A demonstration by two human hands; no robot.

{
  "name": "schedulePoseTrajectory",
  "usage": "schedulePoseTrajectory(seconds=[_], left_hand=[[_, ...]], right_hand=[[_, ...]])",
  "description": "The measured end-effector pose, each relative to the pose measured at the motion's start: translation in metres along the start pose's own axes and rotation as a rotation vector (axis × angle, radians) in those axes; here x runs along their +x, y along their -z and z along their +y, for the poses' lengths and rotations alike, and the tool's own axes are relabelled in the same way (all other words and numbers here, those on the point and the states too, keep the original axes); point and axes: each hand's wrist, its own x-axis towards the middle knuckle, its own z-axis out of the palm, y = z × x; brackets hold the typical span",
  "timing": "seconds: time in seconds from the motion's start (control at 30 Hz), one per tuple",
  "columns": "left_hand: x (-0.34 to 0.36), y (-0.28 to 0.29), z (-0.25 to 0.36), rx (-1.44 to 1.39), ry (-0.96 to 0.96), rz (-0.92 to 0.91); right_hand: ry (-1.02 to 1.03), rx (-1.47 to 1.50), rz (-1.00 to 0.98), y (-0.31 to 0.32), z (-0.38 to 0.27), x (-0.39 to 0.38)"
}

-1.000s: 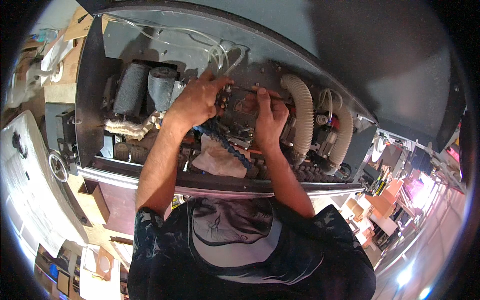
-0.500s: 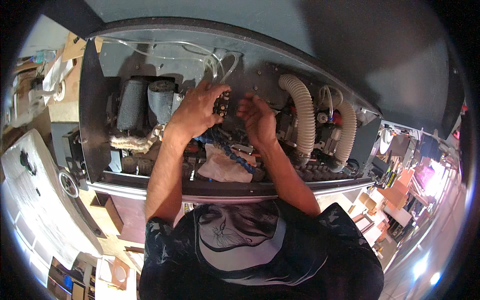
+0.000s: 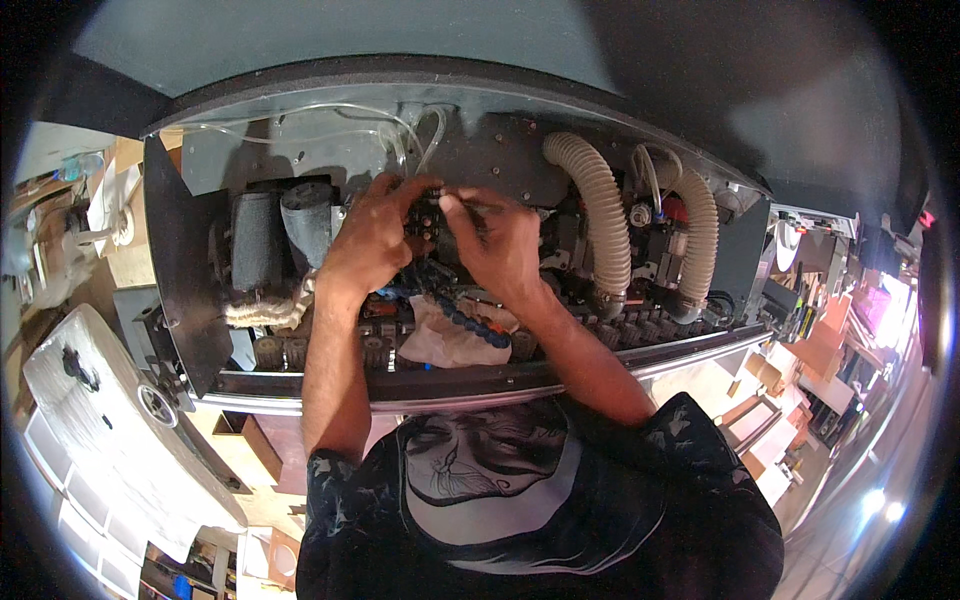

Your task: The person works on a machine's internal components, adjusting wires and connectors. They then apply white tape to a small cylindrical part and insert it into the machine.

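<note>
Inside the machine's open housing, my left hand (image 3: pixel 370 235) grips a small dark block with brass-coloured fittings (image 3: pixel 427 226) by its left side. My right hand (image 3: pixel 503 245) reaches in from the other side, thumb and forefinger closed together at the block's upper end. Whatever sits between those right fingertips is too small to make out. Thin clear tubes (image 3: pixel 402 145) run along the back panel and come down behind my left hand. Below the hands lie a blue segmented hose (image 3: pixel 470 322) and a crumpled pale cloth (image 3: pixel 440 345).
Two ribbed beige hoses (image 3: pixel 598 225) arch at the right, near my right forearm. Dark padded cylinders (image 3: pixel 258 240) stand at the left above a frayed pale bundle (image 3: pixel 265 313). A metal rail (image 3: pixel 500 392) borders the front, and the raised grey cover (image 3: pixel 400 40) hangs over the back.
My right hand has moved left and up, from apart to the block's upper end, its fingers now closed. My left hand keeps its hold on the block. The view has shifted slightly.
</note>
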Motion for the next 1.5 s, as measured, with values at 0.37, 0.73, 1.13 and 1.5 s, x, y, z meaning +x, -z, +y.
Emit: schedulePoseTrajectory(seconds=[0.37,0.73,1.13,1.5], left_hand=[[0.000,-0.001,-0.003,0.014,-0.025,-0.040],[-0.001,-0.003,-0.007,-0.010,-0.007,-0.021],[0.001,-0.005,-0.009,0.038,-0.045,0.016],[-0.001,-0.004,-0.007,0.024,-0.061,0.010]], right_hand=[[-0.778,1.150,0.046,-0.008,0.061,-0.018],[-0.790,1.137,0.029,-0.009,0.053,-0.013],[0.106,-0.091,-0.002,-0.009,0.004,0.002],[-0.651,0.940,0.114,-0.004,0.043,-0.016]])
